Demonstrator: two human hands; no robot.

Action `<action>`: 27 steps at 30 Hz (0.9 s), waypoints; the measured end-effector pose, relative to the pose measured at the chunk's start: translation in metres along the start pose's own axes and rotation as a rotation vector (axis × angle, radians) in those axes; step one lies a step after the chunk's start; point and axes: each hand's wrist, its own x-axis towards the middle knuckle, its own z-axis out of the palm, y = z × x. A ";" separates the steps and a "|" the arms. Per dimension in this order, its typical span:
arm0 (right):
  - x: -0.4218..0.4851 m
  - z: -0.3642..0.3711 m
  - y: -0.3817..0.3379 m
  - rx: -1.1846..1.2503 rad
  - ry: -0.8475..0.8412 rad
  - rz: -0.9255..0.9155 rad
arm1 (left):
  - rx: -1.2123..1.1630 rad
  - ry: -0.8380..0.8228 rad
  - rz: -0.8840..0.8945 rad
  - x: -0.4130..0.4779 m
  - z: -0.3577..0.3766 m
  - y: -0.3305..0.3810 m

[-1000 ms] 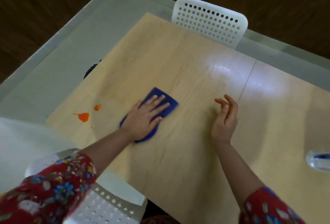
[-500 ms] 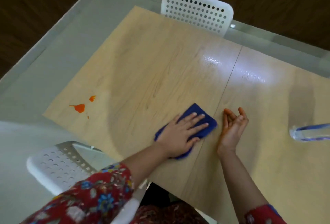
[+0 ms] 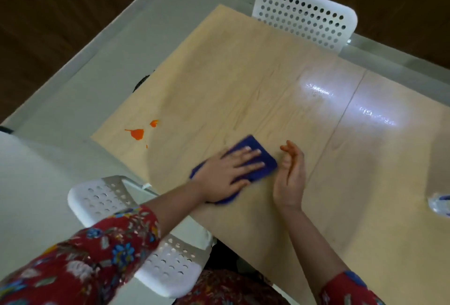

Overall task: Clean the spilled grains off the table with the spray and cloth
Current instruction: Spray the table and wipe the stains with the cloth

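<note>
My left hand [image 3: 226, 170] lies flat, fingers spread, pressing a folded blue cloth [image 3: 264, 162] onto the light wooden table [image 3: 243, 80] near its front edge. Just right of the cloth, my right hand [image 3: 291, 173] stands on its edge, cupped with the palm toward the cloth and nothing in it. The cloth's right edge almost touches that palm. Only part of a clear spray bottle [image 3: 439, 203] with blue markings shows at the far right edge. I cannot make out any grains on the table.
An orange stain [image 3: 137, 133] with small splashes marks the table's left part. One white perforated chair [image 3: 304, 17] stands at the far side and another [image 3: 104, 197] sits below my left arm. Bright light glares on the table's right half.
My left hand has slid the cloth to the right across the table, up to my cupped right hand. The right hand has turned onto its edge beside the cloth.
</note>
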 end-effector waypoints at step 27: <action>-0.003 0.020 0.007 -0.561 -0.240 -0.224 | 0.052 0.117 -0.494 -0.090 -0.005 -0.066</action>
